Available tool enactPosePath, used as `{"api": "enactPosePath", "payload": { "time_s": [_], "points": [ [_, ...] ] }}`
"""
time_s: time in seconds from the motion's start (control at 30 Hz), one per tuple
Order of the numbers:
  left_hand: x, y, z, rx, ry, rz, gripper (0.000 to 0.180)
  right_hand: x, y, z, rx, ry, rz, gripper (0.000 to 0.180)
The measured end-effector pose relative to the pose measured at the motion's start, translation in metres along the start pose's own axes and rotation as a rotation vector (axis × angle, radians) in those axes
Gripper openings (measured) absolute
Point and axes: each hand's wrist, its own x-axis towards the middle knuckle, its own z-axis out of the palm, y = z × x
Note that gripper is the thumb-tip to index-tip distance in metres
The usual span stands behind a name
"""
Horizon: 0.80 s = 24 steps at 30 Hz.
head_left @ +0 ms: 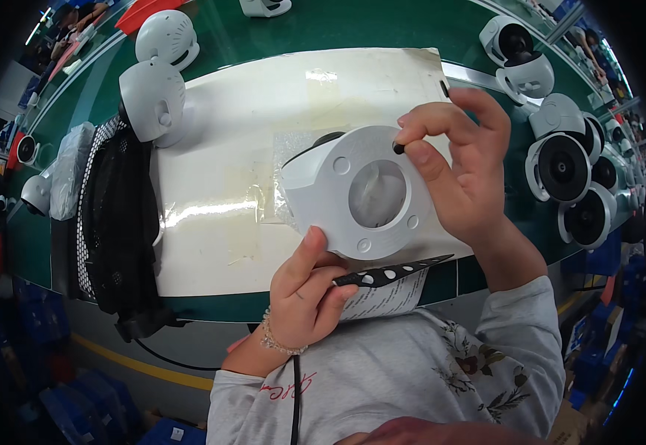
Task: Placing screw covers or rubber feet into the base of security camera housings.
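Observation:
A white security camera [310, 182] lies tipped over on the white sheet, its round base [345, 241] turned up toward me. Round recesses dot the base's rim around a wide central opening. My left hand [301, 297] steadies the near edge with its thumb. Its curled fingers also grip a black strip with pale round spots [390, 275], which looks like a backing for stick-on feet. Above the base's far right edge, my right hand [462, 167] pinches a small black round pad [399, 148] between thumb and forefinger, at or just over the rim.
White cameras stand at the far left [152, 100] and crowd the right side [564, 167]. A black mesh bag [119, 215] lies along the sheet's left edge, beside a plastic-wrapped item [73, 172]. Under the base is bubble wrap [284, 152]. A printed paper [386, 300] sits at the table's near edge.

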Motion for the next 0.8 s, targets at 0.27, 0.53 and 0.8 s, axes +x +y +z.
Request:
{"api": "enactPosePath", "payload": {
  "time_s": [0.27,0.53,0.8],
  "points": [
    [0.001,0.000,0.000,0.031,-0.004,-0.008,0.016,-0.002,-0.028,-0.014,-0.486,-0.153,-0.093,0.035],
    [0.000,0.001,-0.002,0.083,-0.053,-0.012,0.019,0.033,-0.030,-0.003,-0.133,-0.231,0.040,0.005],
    [-0.002,0.002,0.000,0.010,-0.001,-0.055,0.017,0.034,-0.031,0.008,-0.084,-0.297,0.168,0.008]
  ]
}}
